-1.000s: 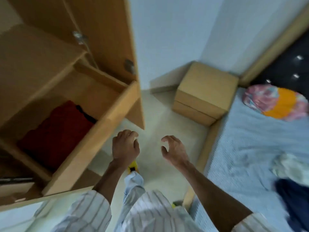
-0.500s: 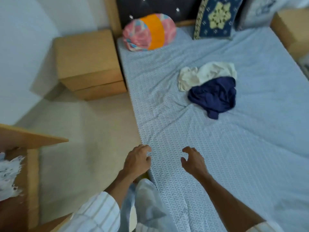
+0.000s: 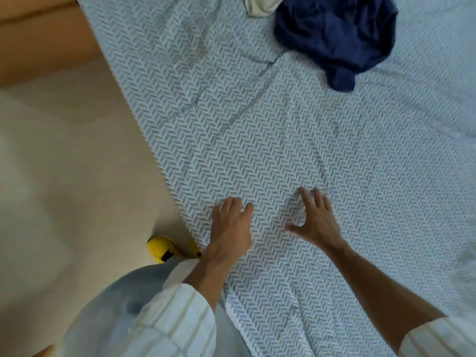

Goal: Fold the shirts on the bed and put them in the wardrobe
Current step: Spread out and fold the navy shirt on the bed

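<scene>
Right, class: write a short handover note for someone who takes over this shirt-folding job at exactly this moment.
Left hand: empty, fingers loosely curled, over the near edge of the blue herringbone bedsheet.
Right hand: empty, fingers spread over the sheet.
Crumpled navy blue shirt: unfolded, farther up the bed, beyond both hands.
Crumpled cream shirt: beside it at the top edge, mostly out of view.
Done: nothing visible here; the wardrobe is out of view.
Left: pull a shirt closer, flatten, fold, carry to the wardrobe; repeat for the other.

Open bedsheet (image 3: 322, 155) ahead of both hands, navy shirt (image 3: 337, 37) and cream shirt (image 3: 260, 6) heaped beyond
</scene>
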